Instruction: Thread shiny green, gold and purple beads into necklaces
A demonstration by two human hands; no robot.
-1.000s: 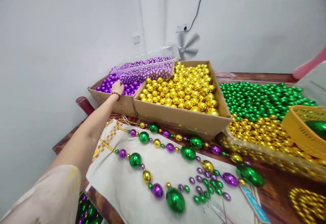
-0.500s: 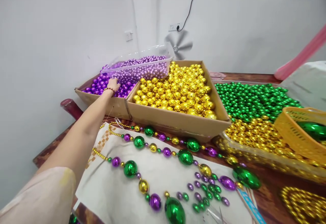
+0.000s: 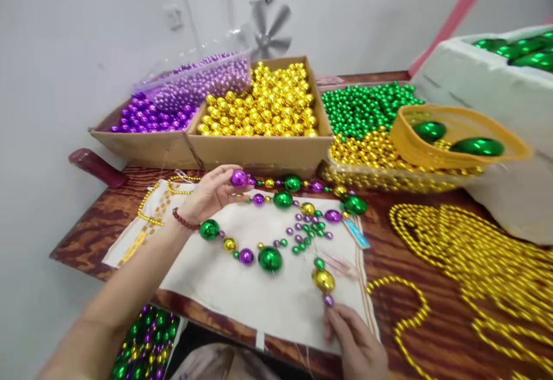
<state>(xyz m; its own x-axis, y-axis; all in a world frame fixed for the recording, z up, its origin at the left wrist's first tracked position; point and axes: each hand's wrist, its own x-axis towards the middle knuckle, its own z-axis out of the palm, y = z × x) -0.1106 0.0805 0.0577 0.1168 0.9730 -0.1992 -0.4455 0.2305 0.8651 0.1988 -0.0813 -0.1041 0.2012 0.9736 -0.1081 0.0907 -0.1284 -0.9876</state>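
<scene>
My left hand (image 3: 216, 191), with a beaded bracelet at the wrist, pinches a shiny purple bead (image 3: 239, 178) above the strung necklace (image 3: 283, 200) of green, gold and purple beads. Lower right, my right hand (image 3: 356, 339) has its fingers closed on a small purple bead (image 3: 328, 299). In line with that bead are a larger gold bead (image 3: 324, 280) and a small green bead (image 3: 319, 263); any thread through them is too fine to make out. Loose small purple and green beads (image 3: 307, 230) lie on the white cloth (image 3: 207, 288) between the hands.
Behind stand cardboard boxes of purple beads (image 3: 151, 118) and gold beads (image 3: 263, 103), then a tray of green and gold beads (image 3: 367, 109). A yellow basket (image 3: 415, 149) sits on the tray. Gold bead strands (image 3: 475, 253) lie at right. A fan (image 3: 265, 40) stands at the back.
My left hand has come back from the box of purple beads to above the cloth, now with a purple bead. My right hand has come into view. The camera view has shifted.
</scene>
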